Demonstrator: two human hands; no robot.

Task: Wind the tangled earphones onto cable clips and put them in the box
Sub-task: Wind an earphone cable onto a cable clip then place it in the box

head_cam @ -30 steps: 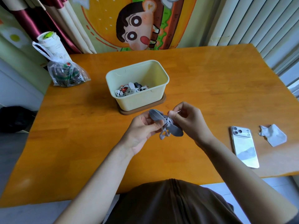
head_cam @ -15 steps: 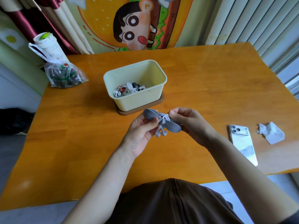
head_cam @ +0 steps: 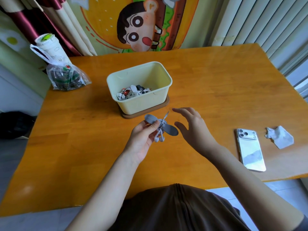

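Note:
My left hand (head_cam: 143,139) pinches a grey cable clip (head_cam: 170,130) at its middle, above the table's near centre. White earphones (head_cam: 159,138) are wound round the clip; the two buds hang below and the plug sticks up. My right hand (head_cam: 191,127) hovers just right of the clip, fingers spread and relaxed, touching nothing. Behind them stands a cream box (head_cam: 141,104) on a brown lid, with several wound earphones (head_cam: 133,93) lying inside at its left end.
A white phone (head_cam: 250,149) lies face down on the wooden table (head_cam: 216,90) at the right, with a crumpled tissue (head_cam: 280,136) beside it. A clear plastic bag (head_cam: 66,77) with a white tube sits at the far left corner.
My right hand has let go of the clip and drawn off to the right, fingers opening. The left hand keeps the wound clip, now with the plug pointing up.

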